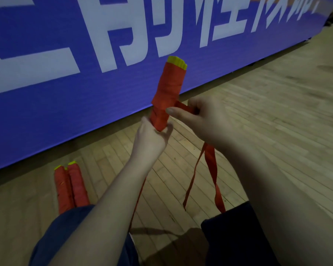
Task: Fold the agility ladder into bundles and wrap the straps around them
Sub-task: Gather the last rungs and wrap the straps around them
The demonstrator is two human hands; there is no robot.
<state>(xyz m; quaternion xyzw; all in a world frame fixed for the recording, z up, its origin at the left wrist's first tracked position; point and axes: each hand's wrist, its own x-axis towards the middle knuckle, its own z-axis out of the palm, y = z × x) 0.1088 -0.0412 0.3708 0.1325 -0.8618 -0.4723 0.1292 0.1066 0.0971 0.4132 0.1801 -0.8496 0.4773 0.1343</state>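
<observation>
Two wrapped bundles point(70, 186) lying side by side on the wooden floor point(258, 116), near the blue banner point(65, 83), yellow rung ends toward it, red strap wound along their length. Finished, by the look of them.

A third bundle point(168, 93) held upright above the floor, yellow rung ends point(177, 62) showing at the top, red windings covering most of what is visible. Left hand point(152, 139) closed round the bundle's lower end, fingers and thumb curled tight on it. Right hand point(202, 118) just beside the bundle, grip pinched shut on the strap point(185, 107) where it leaves the windings, drawn out sideways and taut.

Loose strap tails point(211, 169) hanging below the right hand, trailing down toward the lap; another thin red length running down behind the left forearm. Ends hidden by the legs.

Judged well advanced: two bundles done, the third mostly wound. Left to do, probably: taking up the hanging slack in further turns, securing the end, setting the bundle with the others. No telling whether more ladder waits out of view.
</observation>
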